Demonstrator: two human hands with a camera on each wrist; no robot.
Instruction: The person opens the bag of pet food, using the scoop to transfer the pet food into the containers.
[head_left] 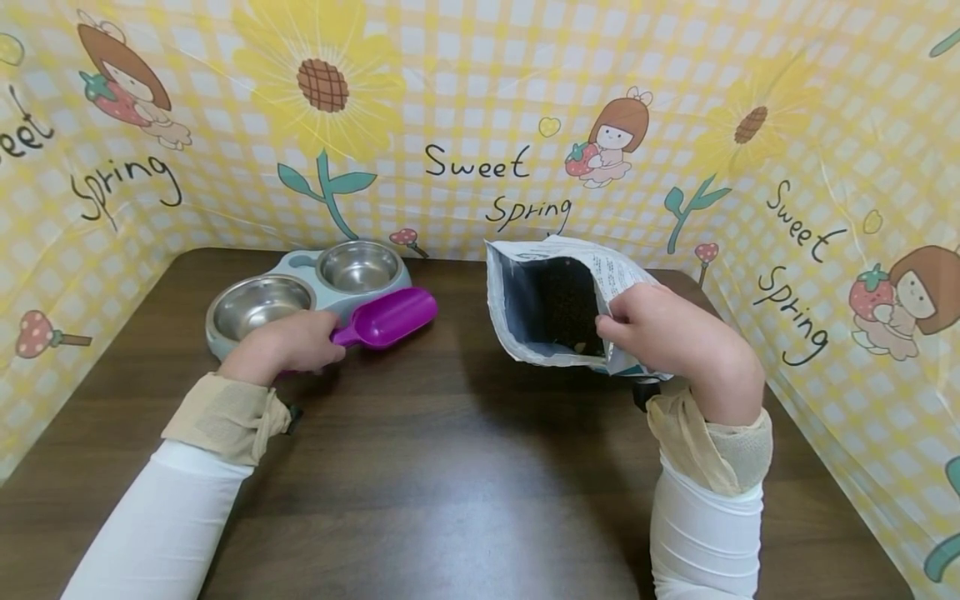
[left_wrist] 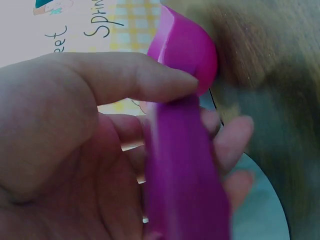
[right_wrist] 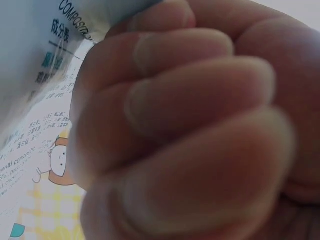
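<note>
Purple scoop [head_left: 386,317] on the wooden table [head_left: 450,467], handle gripped by left hand [head_left: 288,343], beside one feeder [head_left: 300,296] with two steel bowls, right hand [head_left: 667,333] pinching one open bag [head_left: 555,300], left wrist view, thumb [left_wrist: 125,77] pressed over handle, right wrist view, fingers [right_wrist: 190,115] curled on printed bag.

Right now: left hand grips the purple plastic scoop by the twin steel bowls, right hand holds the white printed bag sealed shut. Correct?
One error: the white printed bag is open, not sealed. The head view shows its mouth gaping with dark contents inside while the right hand pinches its edge. The rest stands: the left hand grips the purple plastic scoop by the twin steel bowls.
</note>
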